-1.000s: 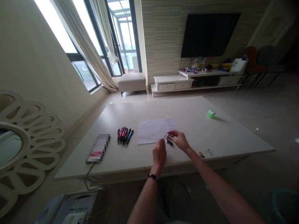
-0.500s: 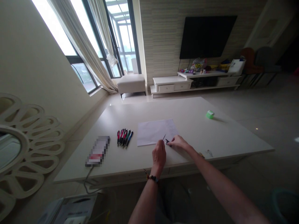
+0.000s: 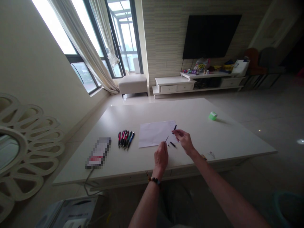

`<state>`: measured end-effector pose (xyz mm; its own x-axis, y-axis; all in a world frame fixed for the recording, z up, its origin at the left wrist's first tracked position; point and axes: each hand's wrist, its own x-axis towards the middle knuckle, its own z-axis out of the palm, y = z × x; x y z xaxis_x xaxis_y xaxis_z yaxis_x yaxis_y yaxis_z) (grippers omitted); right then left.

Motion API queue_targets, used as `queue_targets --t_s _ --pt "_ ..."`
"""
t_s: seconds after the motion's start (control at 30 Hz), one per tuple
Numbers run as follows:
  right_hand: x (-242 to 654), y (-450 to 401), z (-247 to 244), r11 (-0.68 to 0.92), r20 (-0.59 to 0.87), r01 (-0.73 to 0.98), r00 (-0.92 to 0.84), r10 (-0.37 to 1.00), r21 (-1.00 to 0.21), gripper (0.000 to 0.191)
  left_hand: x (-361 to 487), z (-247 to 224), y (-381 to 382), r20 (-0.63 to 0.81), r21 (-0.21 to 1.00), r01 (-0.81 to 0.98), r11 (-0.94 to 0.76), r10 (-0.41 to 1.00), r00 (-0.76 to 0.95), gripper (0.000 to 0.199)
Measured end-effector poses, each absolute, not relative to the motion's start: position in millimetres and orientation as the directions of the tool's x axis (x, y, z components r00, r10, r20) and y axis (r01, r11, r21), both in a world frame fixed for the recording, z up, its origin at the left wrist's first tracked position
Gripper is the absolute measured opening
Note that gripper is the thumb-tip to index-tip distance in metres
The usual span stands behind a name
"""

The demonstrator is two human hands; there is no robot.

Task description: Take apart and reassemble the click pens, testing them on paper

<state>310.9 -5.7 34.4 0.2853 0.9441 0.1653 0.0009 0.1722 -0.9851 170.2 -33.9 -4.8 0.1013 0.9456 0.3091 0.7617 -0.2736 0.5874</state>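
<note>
My left hand (image 3: 161, 155) is closed on a thin dark rod (image 3: 167, 139), which looks like a pen refill and points up and right over the paper's lower edge. Pinched upright in my right hand (image 3: 184, 139) is a short dark pen part (image 3: 175, 127), above the right side of the white paper (image 3: 154, 133). Between the hands, a small black piece (image 3: 173, 144) lies on the white table, with a tiny light-coloured piece beside it. Several pens (image 3: 125, 139) with red, green and blue bodies lie side by side left of the paper.
A phone-like device (image 3: 98, 152), blurred out, lies on the table (image 3: 228, 136) at the left with a cable. A small green box (image 3: 213, 116) stands at the back right. Near the front edge, right of my forearm, is a small clear item (image 3: 211, 154).
My right hand has lifted from the table and moved up over the paper, now with a dark pen part in it. The black piece on the table is now uncovered. My left hand has barely moved.
</note>
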Motion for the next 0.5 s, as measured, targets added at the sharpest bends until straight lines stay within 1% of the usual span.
queue_targets --t_s 0.17,0.33,0.5 --pt "300.1 -4.1 30.6 0.180 0.168 -0.022 0.268 0.949 -0.983 0.045 169.7 -6.1 -33.8 0.299 0.586 0.763 -0.274 0.948 0.111 0.029" --pt "292.4 -7.6 28.9 0.155 0.139 -0.052 0.232 0.963 -0.987 0.044 169.6 -4.8 -33.8 0.266 0.596 0.762 -0.255 0.957 0.113 0.028" --pt "283.3 -11.3 18.5 0.133 0.122 -0.036 0.216 0.969 -0.991 0.041 170.7 -5.8 -33.0 0.226 0.632 0.747 -0.208 0.971 0.079 0.027"
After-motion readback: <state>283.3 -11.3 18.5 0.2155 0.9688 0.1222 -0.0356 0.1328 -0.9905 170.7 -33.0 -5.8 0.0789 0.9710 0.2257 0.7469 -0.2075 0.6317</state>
